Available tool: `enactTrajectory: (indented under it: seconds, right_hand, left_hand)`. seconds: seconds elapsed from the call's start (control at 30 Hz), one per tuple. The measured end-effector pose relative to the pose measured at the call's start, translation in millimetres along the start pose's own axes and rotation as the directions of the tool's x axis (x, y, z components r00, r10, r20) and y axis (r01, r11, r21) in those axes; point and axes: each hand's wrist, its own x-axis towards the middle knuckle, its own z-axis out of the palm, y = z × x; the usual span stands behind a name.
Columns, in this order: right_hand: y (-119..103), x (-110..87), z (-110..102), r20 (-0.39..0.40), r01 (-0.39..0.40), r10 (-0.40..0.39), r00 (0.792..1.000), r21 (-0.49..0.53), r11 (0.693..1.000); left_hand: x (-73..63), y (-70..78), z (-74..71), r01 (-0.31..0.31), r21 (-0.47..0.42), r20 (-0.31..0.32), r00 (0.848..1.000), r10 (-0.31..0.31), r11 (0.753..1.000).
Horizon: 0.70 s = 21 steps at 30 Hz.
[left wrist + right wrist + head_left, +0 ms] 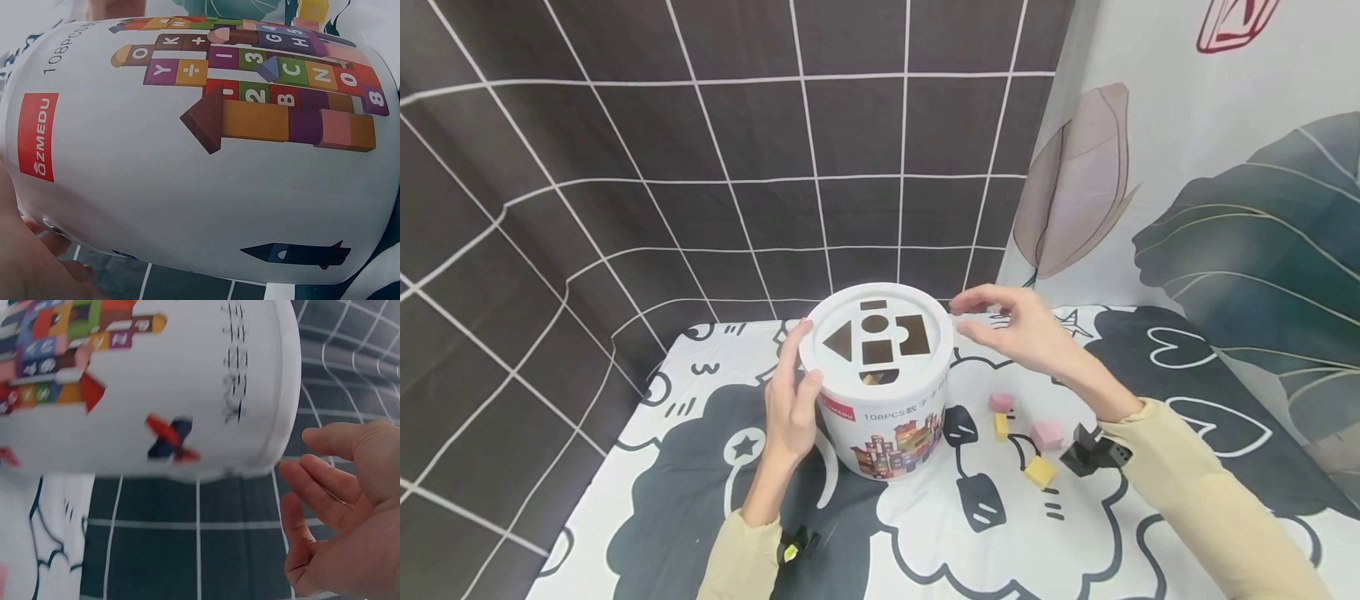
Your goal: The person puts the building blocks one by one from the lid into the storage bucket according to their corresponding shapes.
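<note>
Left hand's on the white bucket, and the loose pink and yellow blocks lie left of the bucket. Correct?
The side is wrong: the head view shows the blocks right of the bucket. The left hand is indeed on it.

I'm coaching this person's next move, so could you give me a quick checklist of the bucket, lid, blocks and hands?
1. Bucket upright on the cloth: ok.
2. Lid on top of the bucket: ok.
3. Lid fully pressed down: cannot tell.
4. Left hand steadying: ok, it touches the lid's edge.
5. Right hand free: ok, nothing visible in it.
6. Space beside the bucket clear: not ok, pink blocks and yellow blocks lie there.
</note>
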Motion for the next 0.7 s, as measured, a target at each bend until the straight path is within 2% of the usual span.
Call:
enactTrajectory:
  seconds: [0.47, 0.7]
  right_hand:
    - [53, -61.0, -37, -0.019, -0.169, 0.168, 0.986, -0.128, 0.977]
    - [72, -81.5, -38, -0.022, -0.221, 0.221, 0.975, -0.135, 0.966]
  left_hand:
    - [-0.4, 1.2, 0.3, 0.008, 0.0, 0.005, 1.0, -0.008, 1.0]
    - [-0.4, 0.4, 0.2, 0.004, -0.001, -0.002, 1.0, -0.004, 1.0]
